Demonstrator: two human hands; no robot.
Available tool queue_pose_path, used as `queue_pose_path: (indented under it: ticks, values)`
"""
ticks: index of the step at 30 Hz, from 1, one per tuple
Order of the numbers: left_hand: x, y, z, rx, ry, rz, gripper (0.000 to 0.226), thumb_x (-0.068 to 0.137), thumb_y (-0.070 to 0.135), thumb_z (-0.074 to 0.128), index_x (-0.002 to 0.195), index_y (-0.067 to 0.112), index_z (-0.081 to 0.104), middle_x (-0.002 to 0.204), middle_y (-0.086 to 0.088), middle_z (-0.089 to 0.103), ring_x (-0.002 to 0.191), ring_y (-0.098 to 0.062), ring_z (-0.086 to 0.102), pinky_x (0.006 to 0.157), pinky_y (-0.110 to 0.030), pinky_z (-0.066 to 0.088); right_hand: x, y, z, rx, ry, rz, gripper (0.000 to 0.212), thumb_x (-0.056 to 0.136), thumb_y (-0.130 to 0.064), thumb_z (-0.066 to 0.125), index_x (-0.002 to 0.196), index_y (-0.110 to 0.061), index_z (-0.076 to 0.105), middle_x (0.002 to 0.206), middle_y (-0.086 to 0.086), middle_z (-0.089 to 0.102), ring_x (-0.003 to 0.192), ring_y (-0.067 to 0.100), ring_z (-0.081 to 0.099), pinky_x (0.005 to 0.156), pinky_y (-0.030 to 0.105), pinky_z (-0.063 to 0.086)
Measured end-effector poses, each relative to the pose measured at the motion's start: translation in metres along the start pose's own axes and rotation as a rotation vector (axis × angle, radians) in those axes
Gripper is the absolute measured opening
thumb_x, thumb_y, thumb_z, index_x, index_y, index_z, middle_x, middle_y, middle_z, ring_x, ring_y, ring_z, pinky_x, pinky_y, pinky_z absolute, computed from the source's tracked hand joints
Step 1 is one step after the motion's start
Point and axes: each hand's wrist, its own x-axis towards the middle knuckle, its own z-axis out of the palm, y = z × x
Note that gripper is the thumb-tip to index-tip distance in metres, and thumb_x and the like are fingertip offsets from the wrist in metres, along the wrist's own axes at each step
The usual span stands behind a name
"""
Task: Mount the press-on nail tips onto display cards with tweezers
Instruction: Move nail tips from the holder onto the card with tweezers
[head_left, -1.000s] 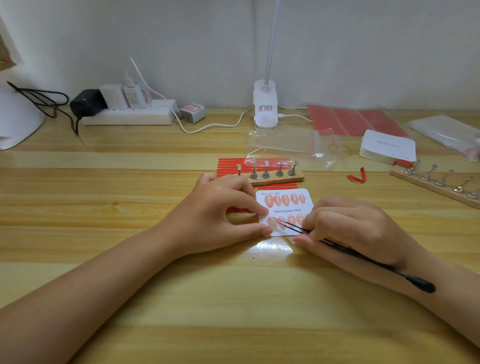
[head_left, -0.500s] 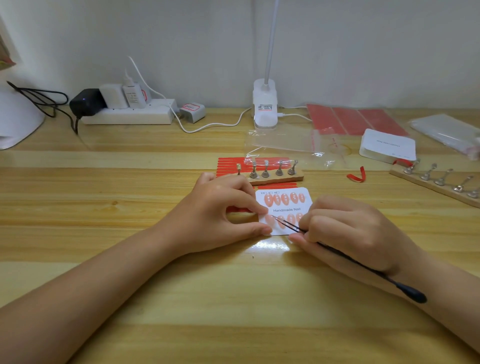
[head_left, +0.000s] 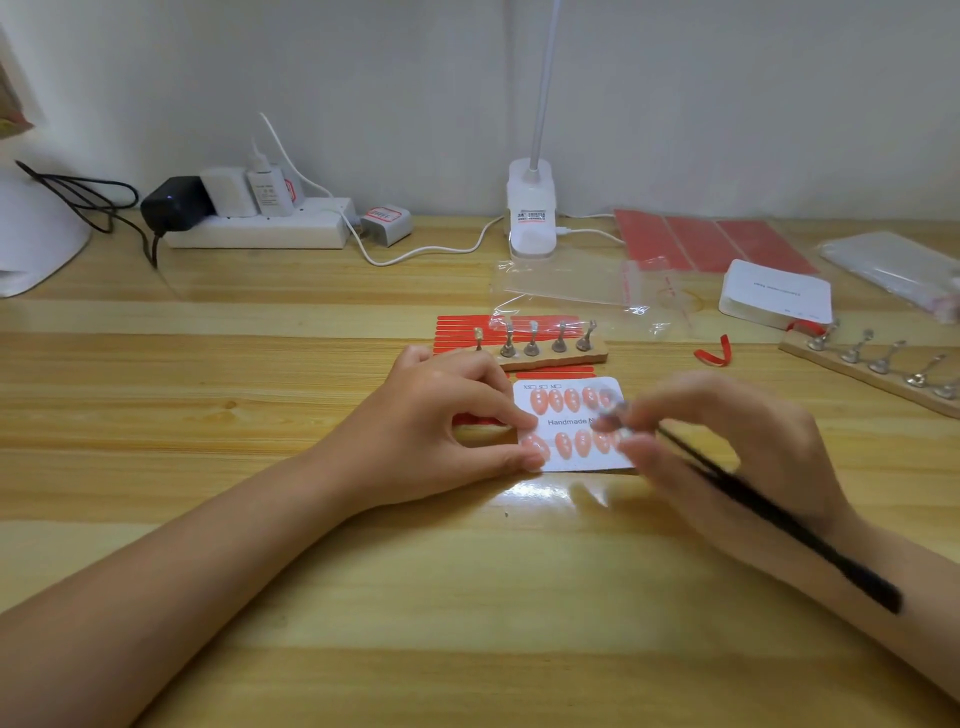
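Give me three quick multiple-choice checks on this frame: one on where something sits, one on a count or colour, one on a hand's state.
1. Where is the wooden holder block relative to the display card?
A. Behind it, toward the wall
B. In front, nearer the person
C. On top of it

2. What colour are the nail tips on the card?
A. Blue
B. Peach-orange
C. Black

3. What is the left hand doing?
A. Lying flat, away from the card
B. Holding the tweezers
C. Pinching the card's left edge

Answers: 1 A, the block lies just beyond the card's far edge. 2 B, both rows are peach-orange. 3 C, thumb and forefinger grip that edge; the right hand holds the tweezers.
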Motion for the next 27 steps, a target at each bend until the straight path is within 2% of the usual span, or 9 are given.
queue_pose_path:
  ticks: [3,6,8,10,12,15,20,25,27]
  values:
    - [0.0,0.001,0.0,0.003,-0.012,-0.007,0.028,0.068,0.051,0.066,0.09,0.035,0.072,0.082,0.019,0.054,0.083,0.009,0.049,0.085,-0.021,0.022,0.005,-0.003,0.0,0.197,0.013,0.229,0.041,0.095,-0.045,0.034,0.086,-0.016,0.061,0.077,-0.004,0.068,0.062,0.003,0.064,0.055,0.019,0.05]
    - [0.0,0.002,-0.001,0.036,-0.033,-0.012,0.029,0.069,0.053,0.063,0.092,0.038,0.071,0.084,0.017,0.052,0.085,0.006,0.046,0.085,-0.019,0.021,0.005,0.0,0.004,0.156,-0.048,0.28,0.02,0.091,-0.029,0.054,0.082,-0.012,0.061,0.077,-0.009,0.066,0.069,0.001,0.061,0.061,0.013,0.047]
    - [0.0,0.003,-0.002,0.074,-0.062,-0.006,0.03,0.071,0.054,0.06,0.095,0.04,0.071,0.086,0.015,0.05,0.085,0.002,0.043,0.086,-0.021,0.02,0.005,0.0,0.007,0.088,-0.066,0.267,0.012,0.081,-0.024,0.067,0.078,-0.025,0.055,0.076,-0.011,0.064,0.07,0.006,0.062,0.065,0.016,0.047]
    - [0.001,0.003,-0.003,0.098,-0.104,0.002,0.03,0.076,0.053,0.058,0.101,0.041,0.069,0.089,0.014,0.048,0.087,-0.002,0.041,0.088,-0.023,0.019,0.004,0.0,0.007,0.06,-0.072,0.283,0.027,0.078,-0.021,0.067,0.077,-0.036,0.045,0.077,-0.009,0.065,0.073,0.014,0.064,0.066,0.025,0.049]
    - [0.002,0.003,-0.004,0.086,-0.147,-0.01,0.026,0.082,0.049,0.056,0.106,0.043,0.066,0.092,0.015,0.045,0.092,-0.006,0.041,0.09,-0.024,0.018,0.003,0.002,0.005,0.04,-0.074,0.358,0.031,0.078,-0.014,0.066,0.075,-0.036,0.044,0.08,-0.006,0.067,0.075,0.015,0.064,0.064,0.029,0.049]
    - [0.002,0.003,-0.005,0.069,-0.178,-0.023,0.026,0.084,0.041,0.054,0.109,0.045,0.063,0.094,0.016,0.043,0.096,-0.007,0.041,0.091,-0.025,0.017,-0.001,0.006,0.002,0.031,-0.066,0.453,0.035,0.079,-0.009,0.066,0.075,-0.036,0.045,0.085,-0.004,0.067,0.074,0.012,0.065,0.061,0.022,0.05]
    - [0.001,0.003,-0.004,0.094,-0.071,-0.024,0.029,0.083,0.034,0.054,0.109,0.035,0.066,0.091,0.016,0.048,0.093,-0.008,0.047,0.089,-0.027,0.023,-0.006,0.005,-0.003,0.004,-0.121,0.552,0.013,0.073,-0.038,0.062,0.077,-0.036,0.049,0.087,-0.004,0.067,0.084,0.015,0.067,0.073,0.043,0.053]
    - [0.001,0.003,-0.003,0.112,-0.008,-0.027,0.016,0.08,0.031,0.059,0.092,0.028,0.069,0.087,0.014,0.054,0.088,-0.005,0.052,0.088,-0.023,0.025,-0.004,0.0,-0.004,0.015,-0.146,0.482,0.024,0.07,-0.052,0.06,0.076,-0.029,0.056,0.076,-0.003,0.065,0.077,0.011,0.062,0.065,0.031,0.049]
    - [0.001,0.004,-0.002,0.135,0.017,-0.021,0.012,0.08,0.025,0.062,0.09,0.024,0.07,0.087,0.011,0.056,0.086,-0.005,0.053,0.086,-0.029,0.031,-0.004,-0.001,-0.004,-0.019,-0.16,0.46,0.027,0.071,-0.048,0.062,0.078,-0.023,0.059,0.071,-0.002,0.063,0.072,0.012,0.059,0.06,0.026,0.047]
